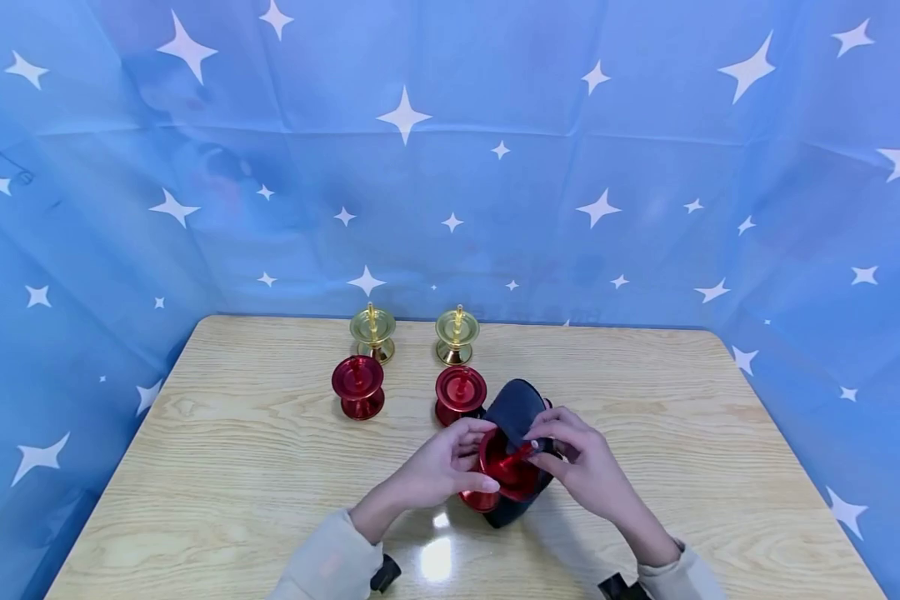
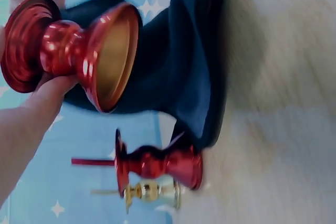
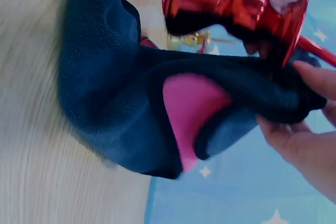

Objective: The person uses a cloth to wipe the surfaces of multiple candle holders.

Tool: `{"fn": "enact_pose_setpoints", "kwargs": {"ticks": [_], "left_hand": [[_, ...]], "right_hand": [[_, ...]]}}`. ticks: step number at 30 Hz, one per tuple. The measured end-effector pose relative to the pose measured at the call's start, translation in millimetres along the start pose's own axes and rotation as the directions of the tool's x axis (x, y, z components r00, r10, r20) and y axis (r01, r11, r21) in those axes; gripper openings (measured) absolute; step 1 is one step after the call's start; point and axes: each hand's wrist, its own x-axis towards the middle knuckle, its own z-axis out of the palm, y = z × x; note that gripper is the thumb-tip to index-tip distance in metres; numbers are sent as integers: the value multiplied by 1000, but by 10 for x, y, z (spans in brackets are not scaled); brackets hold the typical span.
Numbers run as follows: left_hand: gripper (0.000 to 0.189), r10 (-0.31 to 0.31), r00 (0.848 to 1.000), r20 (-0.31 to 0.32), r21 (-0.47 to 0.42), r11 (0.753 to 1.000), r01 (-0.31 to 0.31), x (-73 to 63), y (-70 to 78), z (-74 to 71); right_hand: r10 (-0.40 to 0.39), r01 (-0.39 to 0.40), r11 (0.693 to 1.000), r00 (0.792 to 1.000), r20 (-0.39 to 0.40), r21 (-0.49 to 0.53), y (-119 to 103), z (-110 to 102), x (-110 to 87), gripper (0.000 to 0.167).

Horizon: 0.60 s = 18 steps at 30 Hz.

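My left hand grips a red metallic candle holder around its narrow middle. The holder is tilted, its hollow base turned toward the left wrist camera and its spike pointing toward my right hand. A dark blue, fleecy cloth with black edging and a pink underside drapes beside the holder's dish and hangs down to the table. With thumb and fingers, my right hand pinches this cloth close to the holder's spike.
Two more red candle holders, one at left and one just behind my left hand, stand upright on the wooden table. Behind them are two gold ones, left and right. A blue star-patterned curtain surrounds the table's far sides.
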Motion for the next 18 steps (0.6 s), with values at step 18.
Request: {"fn": "enact_pose_setpoints", "kwargs": {"ticks": [18], "left_hand": [[53, -40, 937, -346, -172, 985, -22, 124, 115, -64]], "right_hand": [[176, -155, 966, 981, -85, 207, -141, 79, -21, 21]]}}
